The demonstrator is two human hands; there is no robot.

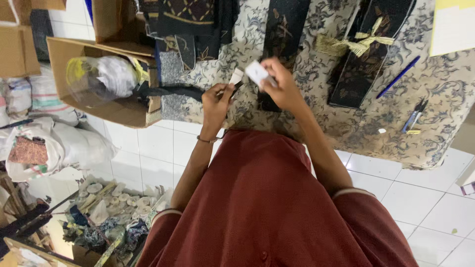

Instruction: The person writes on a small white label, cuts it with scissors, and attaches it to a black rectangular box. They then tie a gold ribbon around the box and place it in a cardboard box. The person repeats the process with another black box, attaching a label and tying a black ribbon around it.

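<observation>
My left hand point(215, 101) is closed around a thin dark item with a small cream strip point(236, 75) sticking out at its top. My right hand point(282, 88) pinches a small white card point(257, 72) just right of that strip. Both hands hover over the near edge of a table covered in a grey floral cloth point(316, 106). A long piece of black patterned fabric point(283, 29) lies on the table right behind the hands. My red shirt fills the bottom of the view.
A black patterned bundle tied with a gold ribbon point(363, 42) lies to the right, with a blue pen point(397, 77) and more pens point(413, 117) beyond it. An open cardboard box point(106, 106) holding a plastic bag stands at left. Sacks and clutter cover the white tiled floor.
</observation>
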